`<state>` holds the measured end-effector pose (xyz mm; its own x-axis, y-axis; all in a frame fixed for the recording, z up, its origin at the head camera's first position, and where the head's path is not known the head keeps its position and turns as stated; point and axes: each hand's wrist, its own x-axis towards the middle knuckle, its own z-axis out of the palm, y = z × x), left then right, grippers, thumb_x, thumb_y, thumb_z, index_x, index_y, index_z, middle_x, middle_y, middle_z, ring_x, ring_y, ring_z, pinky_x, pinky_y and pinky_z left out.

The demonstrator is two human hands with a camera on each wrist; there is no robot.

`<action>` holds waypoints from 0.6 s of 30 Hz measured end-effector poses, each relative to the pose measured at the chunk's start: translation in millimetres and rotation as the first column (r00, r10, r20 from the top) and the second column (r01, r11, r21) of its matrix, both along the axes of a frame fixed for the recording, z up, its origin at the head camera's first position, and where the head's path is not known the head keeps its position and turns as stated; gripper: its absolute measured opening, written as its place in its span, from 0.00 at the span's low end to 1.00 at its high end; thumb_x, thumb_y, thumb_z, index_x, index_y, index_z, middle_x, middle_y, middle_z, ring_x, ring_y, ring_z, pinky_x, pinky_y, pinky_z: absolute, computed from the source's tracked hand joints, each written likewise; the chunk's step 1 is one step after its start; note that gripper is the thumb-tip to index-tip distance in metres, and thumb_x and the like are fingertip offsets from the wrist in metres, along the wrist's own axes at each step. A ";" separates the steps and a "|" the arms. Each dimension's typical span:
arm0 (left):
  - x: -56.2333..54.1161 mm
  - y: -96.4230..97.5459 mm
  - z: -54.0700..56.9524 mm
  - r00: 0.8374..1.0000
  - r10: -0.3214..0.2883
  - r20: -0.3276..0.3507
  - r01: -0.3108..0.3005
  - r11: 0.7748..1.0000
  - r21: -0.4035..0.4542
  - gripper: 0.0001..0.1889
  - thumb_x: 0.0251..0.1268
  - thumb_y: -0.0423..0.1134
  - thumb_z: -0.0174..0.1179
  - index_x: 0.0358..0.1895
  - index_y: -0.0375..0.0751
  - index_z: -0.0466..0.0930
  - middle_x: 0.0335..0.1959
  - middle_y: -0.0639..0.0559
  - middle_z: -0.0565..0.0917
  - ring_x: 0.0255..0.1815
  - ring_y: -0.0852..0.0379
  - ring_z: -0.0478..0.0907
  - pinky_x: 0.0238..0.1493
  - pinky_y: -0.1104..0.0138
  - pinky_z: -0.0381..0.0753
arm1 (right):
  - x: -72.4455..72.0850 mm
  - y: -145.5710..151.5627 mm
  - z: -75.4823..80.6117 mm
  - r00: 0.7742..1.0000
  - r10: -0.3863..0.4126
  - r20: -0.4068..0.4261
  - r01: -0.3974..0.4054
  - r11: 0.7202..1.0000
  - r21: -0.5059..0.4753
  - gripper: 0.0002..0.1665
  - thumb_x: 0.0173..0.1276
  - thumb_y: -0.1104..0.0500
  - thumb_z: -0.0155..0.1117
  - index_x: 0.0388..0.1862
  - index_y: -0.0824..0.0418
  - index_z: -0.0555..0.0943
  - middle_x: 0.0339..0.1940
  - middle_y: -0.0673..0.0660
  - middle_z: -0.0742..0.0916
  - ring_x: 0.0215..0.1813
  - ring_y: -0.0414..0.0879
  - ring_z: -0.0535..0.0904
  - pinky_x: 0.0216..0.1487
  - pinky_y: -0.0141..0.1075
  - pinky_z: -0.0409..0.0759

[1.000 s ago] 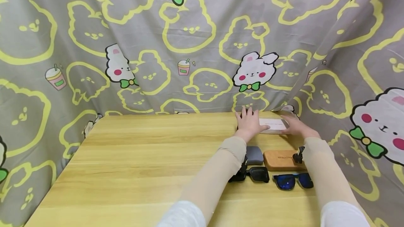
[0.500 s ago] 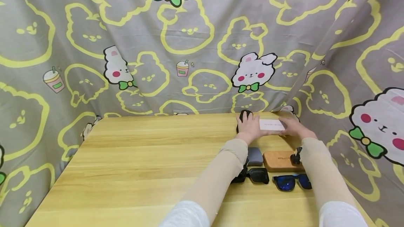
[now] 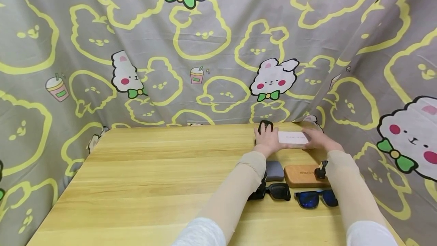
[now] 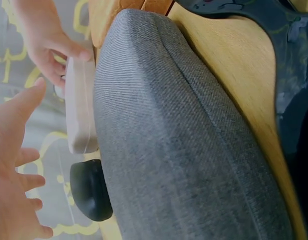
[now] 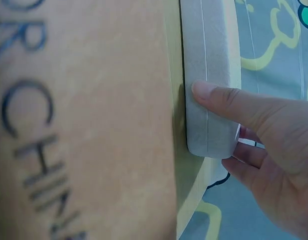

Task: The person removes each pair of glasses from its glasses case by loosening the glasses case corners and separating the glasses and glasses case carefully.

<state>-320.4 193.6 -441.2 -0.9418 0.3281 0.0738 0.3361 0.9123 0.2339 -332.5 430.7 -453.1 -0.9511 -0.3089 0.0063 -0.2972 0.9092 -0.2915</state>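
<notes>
A white glasses case with faint print on top lies near the back edge of the table. My right hand pinches its right end; in the right wrist view the thumb presses its front face and the fingers go behind it. My left hand is at the case's left end, over a rounded black case that is partly hidden by the fingers in the head view. The left wrist view shows the left fingers extended and spread. A grey fabric glasses case sits just in front.
Right of the grey case is a brown glasses case with dark lettering. Closer to me lie black sunglasses, partly behind the left forearm, and blue-lensed sunglasses. A patterned curtain hangs right behind the wooden table.
The right fingers have closed on the white case's right end. The left thumb has drawn in, and more of the black case shows past the left fingers. The white case has shifted slightly left.
</notes>
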 end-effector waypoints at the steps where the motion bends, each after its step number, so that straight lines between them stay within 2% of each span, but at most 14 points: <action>1: -0.3 0.1 -1.0 1.000 -0.001 0.006 0.001 1.000 0.003 0.46 0.48 0.78 0.57 0.71 0.62 0.65 0.73 0.56 0.65 0.80 0.49 0.51 0.75 0.46 0.56 | 0.4 0.4 0.3 1.000 0.008 -0.003 -0.008 1.000 -0.003 0.45 0.46 0.62 0.78 0.60 0.80 0.69 0.57 0.81 0.76 0.59 0.75 0.71 0.63 0.65 0.67; 4: -0.6 0.4 -3.2 0.999 -0.006 0.037 0.006 1.000 0.012 0.45 0.49 0.77 0.57 0.71 0.62 0.65 0.74 0.57 0.64 0.81 0.49 0.49 0.76 0.45 0.55 | 2.9 0.9 2.4 1.000 0.013 0.001 -0.013 1.000 -0.022 0.43 0.47 0.62 0.78 0.59 0.79 0.70 0.57 0.79 0.77 0.59 0.73 0.72 0.63 0.64 0.67; 8: 0.0 1.0 -4.6 0.998 -0.009 0.059 0.008 1.000 0.020 0.45 0.49 0.76 0.57 0.71 0.62 0.64 0.75 0.57 0.62 0.81 0.49 0.47 0.77 0.45 0.53 | 6.0 1.4 8.5 1.000 -0.012 0.024 0.012 1.000 -0.025 0.44 0.50 0.63 0.76 0.63 0.79 0.68 0.61 0.80 0.74 0.62 0.76 0.68 0.65 0.66 0.64; 18: 2.0 1.6 -3.5 0.999 -0.014 0.031 0.012 0.998 0.059 0.45 0.50 0.73 0.62 0.72 0.61 0.62 0.73 0.58 0.65 0.80 0.50 0.50 0.77 0.46 0.53 | 10.9 -1.1 22.4 0.997 -0.046 0.055 0.045 0.999 0.012 0.46 0.54 0.59 0.75 0.67 0.76 0.65 0.64 0.79 0.73 0.63 0.75 0.68 0.66 0.66 0.64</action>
